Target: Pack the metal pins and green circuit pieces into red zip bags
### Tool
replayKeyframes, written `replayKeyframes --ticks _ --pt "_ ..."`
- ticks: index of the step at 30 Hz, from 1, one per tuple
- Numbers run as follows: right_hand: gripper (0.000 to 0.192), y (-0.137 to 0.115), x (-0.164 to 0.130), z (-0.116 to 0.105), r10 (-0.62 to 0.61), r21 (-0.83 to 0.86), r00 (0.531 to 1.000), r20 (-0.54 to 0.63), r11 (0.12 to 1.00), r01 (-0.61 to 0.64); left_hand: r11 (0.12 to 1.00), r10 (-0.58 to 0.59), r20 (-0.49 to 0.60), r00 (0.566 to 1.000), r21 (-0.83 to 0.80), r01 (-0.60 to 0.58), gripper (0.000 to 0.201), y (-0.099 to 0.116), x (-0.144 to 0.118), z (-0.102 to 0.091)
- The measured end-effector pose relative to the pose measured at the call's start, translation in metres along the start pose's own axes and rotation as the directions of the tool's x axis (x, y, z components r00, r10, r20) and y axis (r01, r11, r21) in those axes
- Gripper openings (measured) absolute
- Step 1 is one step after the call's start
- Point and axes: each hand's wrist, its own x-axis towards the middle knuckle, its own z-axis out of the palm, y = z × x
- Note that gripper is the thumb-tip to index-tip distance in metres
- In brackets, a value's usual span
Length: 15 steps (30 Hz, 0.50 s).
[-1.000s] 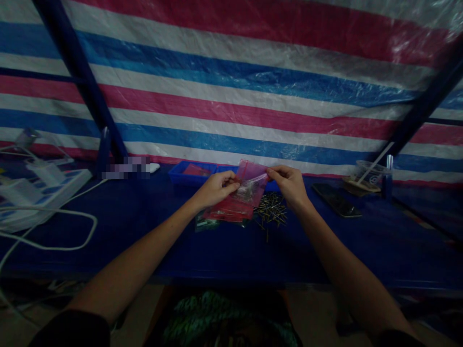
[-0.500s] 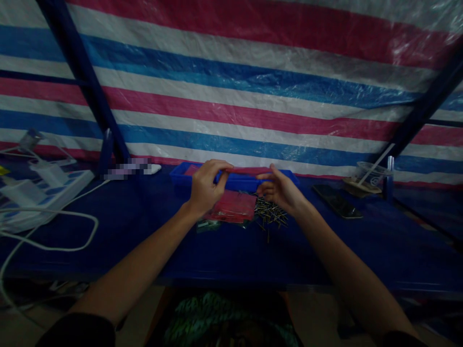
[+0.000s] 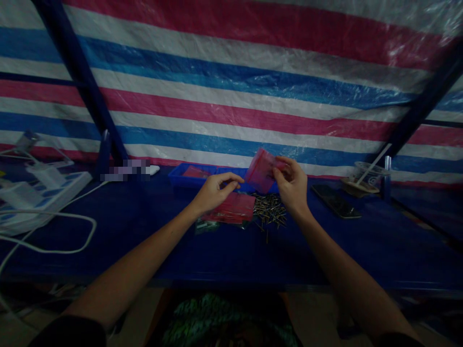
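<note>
Pink zip pouch (image 3: 260,176) held up off the table, just in front of the blue tray (image 3: 188,177) and above the pile of small metal pins (image 3: 269,212), pinched by one edge between thumb and fingers of the right hand (image 3: 294,188). Left hand (image 3: 215,193) low over the stack of pink pouches (image 3: 233,209), fingers curled and thumb tip meeting forefinger; impossible to tell whether anything small is caught between them. Judged as the step of getting a single pouch ready: one side gripped, mouth not seen open, other hand not yet on it. Next move likely calling for a second pinch on the opposite edge by the left hand, light enough not to crumple the thin film. Little room close around: pins just beside the stack on the right, loose and easy to scatter; tray wall right behind; something green (image 3: 204,224) half under the stack. More free room on the bare blue table (image 3: 144,246) toward the body and to the left, before the white cable (image 3: 54,243) and the power strip (image 3: 36,193). On the right, a phone (image 3: 334,200) near the right wrist, and a clear cup (image 3: 367,173) well beyond.
</note>
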Motion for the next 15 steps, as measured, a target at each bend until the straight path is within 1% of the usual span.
replayKeyframes --ticks 1,2,3,4,5,6,7,8,9,10,11,12,13,14,15 --pt "0.026 -0.003 -0.002 0.0 -0.117 -0.093 0.993 -0.009 0.989 0.116 0.981 -0.106 0.045 0.993 -0.16 0.112 0.024 0.003 0.0 0.002" --pt "0.025 -0.005 -0.005 0.001 -0.231 -0.169 0.973 0.015 0.958 0.23 0.926 -0.193 0.09 0.977 -0.313 0.212 0.034 0.006 0.0 0.005" --pt "0.026 -0.007 -0.008 0.002 -0.334 -0.221 0.94 0.073 0.914 0.342 0.848 -0.257 0.133 0.957 -0.443 0.29 0.045 0.009 0.0 0.007" --pt "0.028 -0.009 -0.011 0.004 -0.416 -0.241 0.895 0.159 0.863 0.444 0.766 -0.305 0.166 0.938 -0.543 0.345 0.051 0.012 0.0 0.008" --pt "0.029 -0.009 -0.014 0.006 -0.478 -0.236 0.84 0.256 0.812 0.534 0.699 -0.339 0.178 0.924 -0.609 0.374 0.052 0.014 0.0 0.009" --pt "0.03 -0.008 -0.017 0.009 -0.518 -0.217 0.781 0.349 0.766 0.605 0.66 -0.371 0.163 0.914 -0.646 0.383 0.045 0.016 0.0 0.009" --pt "0.03 -0.006 -0.019 0.012 -0.54 -0.193 0.725 0.428 0.729 0.657 0.648 -0.401 0.131 0.907 -0.659 0.382 0.035 0.017 0.001 0.008" --pt "0.031 -0.004 -0.021 0.014 -0.547 -0.17 0.677 0.492 0.702 0.691 0.653 -0.43 0.087 0.898 -0.658 0.376 0.025 0.017 0.002 0.006" --pt "0.031 -0.002 -0.023 0.016 -0.543 -0.157 0.645 0.538 0.687 0.71 0.668 -0.455 0.046 0.889 -0.643 0.375 0.018 0.015 0.003 0.003" --pt "0.031 0.0 -0.024 0.017 -0.533 -0.155 0.631 0.564 0.681 0.715 0.691 -0.473 0.011 0.881 -0.616 0.378 0.016 0.013 0.004 -0.001" --pt "0.032 0.001 -0.024 0.018 -0.518 -0.168 0.634 0.574 0.683 0.71 0.719 -0.481 -0.023 0.876 -0.582 0.38 0.016 0.009 0.007 -0.008" --pt "0.032 0.001 -0.025 0.018 -0.499 -0.193 0.653 0.569 0.69 0.697 0.753 -0.482 -0.061 0.874 -0.539 0.378 0.017 0.003 0.011 -0.016" --pt "0.033 0.001 -0.025 0.018 -0.484 -0.225 0.681 0.55 0.7 0.678 0.794 -0.473 -0.105 0.875 -0.482 0.371 0.018 -0.003 0.015 -0.026" --pt "0.034 0.0 -0.024 0.018 -0.47 -0.256 0.712 0.521 0.71 0.656 0.837 -0.452 -0.174 0.875 -0.42 0.35 0.02 -0.011 0.021 -0.038" --pt "0.034 -0.002 -0.024 0.017 -0.462 -0.28 0.739 0.491 0.719 0.635 0.869 -0.445 -0.232 0.865 -0.345 0.354 0.023 -0.019 0.027 -0.05"
